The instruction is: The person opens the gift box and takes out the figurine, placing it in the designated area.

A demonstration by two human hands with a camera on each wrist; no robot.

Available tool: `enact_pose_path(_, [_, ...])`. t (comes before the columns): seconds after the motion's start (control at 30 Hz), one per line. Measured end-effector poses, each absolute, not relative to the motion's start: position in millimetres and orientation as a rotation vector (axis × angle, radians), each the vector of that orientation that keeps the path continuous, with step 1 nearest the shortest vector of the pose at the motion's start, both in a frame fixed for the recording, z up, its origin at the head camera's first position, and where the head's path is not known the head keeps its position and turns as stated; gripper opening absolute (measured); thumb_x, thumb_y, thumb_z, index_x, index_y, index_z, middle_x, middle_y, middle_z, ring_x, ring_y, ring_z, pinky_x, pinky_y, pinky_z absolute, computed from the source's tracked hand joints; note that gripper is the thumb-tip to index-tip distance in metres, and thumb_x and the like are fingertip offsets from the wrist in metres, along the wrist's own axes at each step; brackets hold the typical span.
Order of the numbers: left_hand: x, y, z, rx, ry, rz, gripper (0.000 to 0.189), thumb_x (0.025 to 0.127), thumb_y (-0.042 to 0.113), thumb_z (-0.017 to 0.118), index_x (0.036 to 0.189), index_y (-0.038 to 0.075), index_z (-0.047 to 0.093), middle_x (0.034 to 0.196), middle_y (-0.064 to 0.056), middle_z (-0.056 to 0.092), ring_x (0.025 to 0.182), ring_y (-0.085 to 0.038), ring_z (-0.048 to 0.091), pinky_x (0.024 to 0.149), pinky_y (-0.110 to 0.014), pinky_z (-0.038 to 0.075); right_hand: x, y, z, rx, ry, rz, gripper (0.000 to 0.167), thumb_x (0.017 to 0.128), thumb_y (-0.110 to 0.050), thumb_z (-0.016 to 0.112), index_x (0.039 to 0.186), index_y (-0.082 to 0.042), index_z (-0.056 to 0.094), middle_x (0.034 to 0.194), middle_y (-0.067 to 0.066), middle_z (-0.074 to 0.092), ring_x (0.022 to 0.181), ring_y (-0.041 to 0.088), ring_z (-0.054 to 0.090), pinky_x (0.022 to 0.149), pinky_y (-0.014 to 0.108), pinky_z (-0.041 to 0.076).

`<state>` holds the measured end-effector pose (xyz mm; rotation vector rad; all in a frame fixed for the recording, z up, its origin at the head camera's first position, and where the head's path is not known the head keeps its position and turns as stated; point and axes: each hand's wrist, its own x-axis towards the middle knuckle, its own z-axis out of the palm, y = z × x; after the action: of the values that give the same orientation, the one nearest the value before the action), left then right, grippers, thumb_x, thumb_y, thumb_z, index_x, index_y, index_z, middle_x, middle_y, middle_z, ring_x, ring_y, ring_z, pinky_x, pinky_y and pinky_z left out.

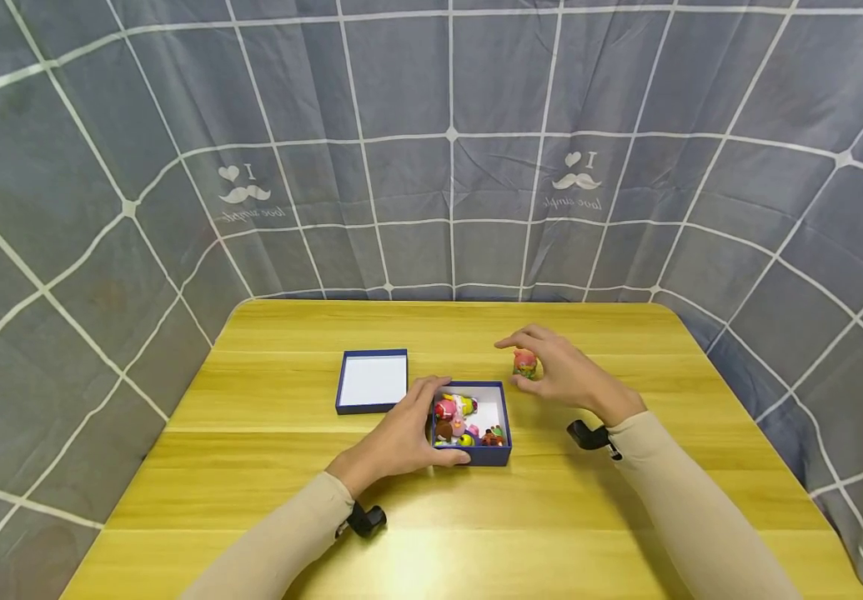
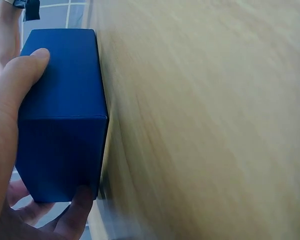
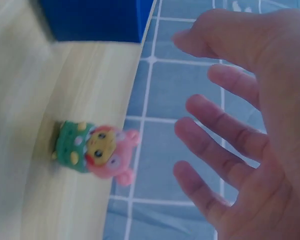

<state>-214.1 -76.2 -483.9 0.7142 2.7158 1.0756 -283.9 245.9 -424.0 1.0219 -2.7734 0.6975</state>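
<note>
My left hand (image 1: 404,429) grips the open blue box (image 1: 489,456) by its left end, thumb on the near wall and fingers round toward the far side. Inside the box lie several small colourful toy figures (image 1: 459,425), partly covered by the walls. A toy figurine (image 3: 97,150) with a pink eared hood, yellow face and green spotted body stands upright on the table beyond the box's right side. Near it is my right hand (image 1: 562,371), thumb and fingers spread apart. The right wrist view shows a gap between this hand (image 3: 230,125) and the figurine.
A shallow blue box lid (image 1: 373,381) with a white inside lies left of the box. All of this is on a yellow wood-grain table (image 1: 288,467). A grey curtain with white grid lines (image 1: 408,183) surrounds the table's back and sides.
</note>
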Motion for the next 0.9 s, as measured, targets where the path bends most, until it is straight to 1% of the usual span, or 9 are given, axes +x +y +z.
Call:
enact_pose_path(0.17, [-215.3,-77.1,-483.3,0.716,2.722,1.062,0.128,0.087,0.066,0.100,0.183,0.017,0.032,0.185,-0.012,0.038,0.153,-0.037,0.063,0.130,-0.061,0.054,-275.1,236.2,-417.7,1.122,-2.771,0.647,0.053,0.104,-0.012,0.087,0.155,-0.009,0.072,0.145,0.014,0.075,0.124,0.037,0.074,0.109,0.058,0.064])
enact_pose_path(0.3, [-216.4,-76.7,-482.7,0.725,2.726,1.067,0.127,0.087,0.065,0.101,0.183,0.017,0.032,0.184,-0.012,0.039,0.151,-0.036,0.064,0.129,-0.060,0.054,-269.0,229.0,-415.4,1.177,-2.777,0.635,0.052,0.104,-0.012,0.087,0.154,-0.009,0.073,0.141,0.014,0.076,0.121,0.036,0.076,0.104,0.055,0.066])
enact_pose_path(0.4, [-215.3,-76.3,-482.8,0.726,2.722,1.066,0.127,0.087,0.065,0.101,0.182,0.017,0.032,0.184,-0.012,0.039,0.150,-0.035,0.065,0.130,-0.059,0.055,-264.6,223.6,-415.7,1.200,-2.813,0.624,0.050,0.105,-0.015,0.087,0.153,-0.008,0.074,0.142,0.014,0.076,0.125,0.037,0.076,0.106,0.056,0.067])
enact_pose_path(0.43, [-215.4,-76.0,-482.9,0.727,2.722,1.061,0.127,0.086,0.065,0.101,0.182,0.017,0.032,0.184,-0.012,0.039,0.149,-0.034,0.065,0.130,-0.059,0.055,-263.4,222.2,-415.5,1.202,-2.830,0.622,0.050,0.106,-0.016,0.086,0.153,-0.008,0.074,0.143,0.014,0.075,0.127,0.037,0.076,0.108,0.058,0.066])
enact_pose_path(0.53, [-215.4,-75.2,-482.6,0.725,2.728,1.052,0.127,0.086,0.066,0.100,0.182,0.018,0.033,0.183,-0.012,0.040,0.147,-0.033,0.065,0.128,-0.059,0.056,-261.2,217.3,-416.6,1.209,-2.870,0.594,0.048,0.107,-0.020,0.086,0.153,-0.011,0.074,0.146,0.012,0.075,0.130,0.035,0.075,0.112,0.060,0.064])
enact_pose_path(0.63, [-215.0,-75.0,-481.8,0.726,2.729,1.046,0.126,0.086,0.066,0.101,0.182,0.018,0.033,0.182,-0.012,0.041,0.145,-0.032,0.066,0.127,-0.058,0.057,-259.1,211.7,-416.6,1.219,-2.887,0.572,0.046,0.106,-0.021,0.087,0.150,-0.012,0.076,0.146,0.009,0.076,0.132,0.033,0.075,0.114,0.060,0.064])
enact_pose_path(0.7, [-215.0,-75.2,-481.5,0.729,2.725,1.049,0.127,0.086,0.065,0.101,0.182,0.018,0.033,0.182,-0.012,0.041,0.143,-0.031,0.067,0.127,-0.057,0.057,-258.8,207.2,-416.5,1.241,-2.894,0.566,0.045,0.106,-0.021,0.087,0.149,-0.012,0.077,0.145,0.009,0.077,0.131,0.031,0.075,0.113,0.056,0.065])
enact_pose_path(0.77, [-215.2,-75.5,-481.4,0.728,2.719,1.057,0.127,0.086,0.064,0.102,0.182,0.018,0.033,0.182,-0.012,0.041,0.141,-0.030,0.067,0.126,-0.056,0.058,-258.5,202.8,-415.9,1.272,-2.895,0.560,0.044,0.107,-0.021,0.087,0.148,-0.010,0.078,0.144,0.009,0.078,0.127,0.029,0.076,0.110,0.052,0.067])
enact_pose_path(0.9, [-216.1,-76.4,-481.7,0.720,2.717,1.066,0.127,0.086,0.065,0.101,0.182,0.018,0.032,0.183,-0.011,0.040,0.143,-0.029,0.066,0.127,-0.055,0.057,-260.8,194.9,-417.2,1.333,-2.898,0.553,0.042,0.107,-0.020,0.085,0.147,-0.009,0.079,0.139,0.009,0.080,0.118,0.025,0.079,0.104,0.046,0.070])
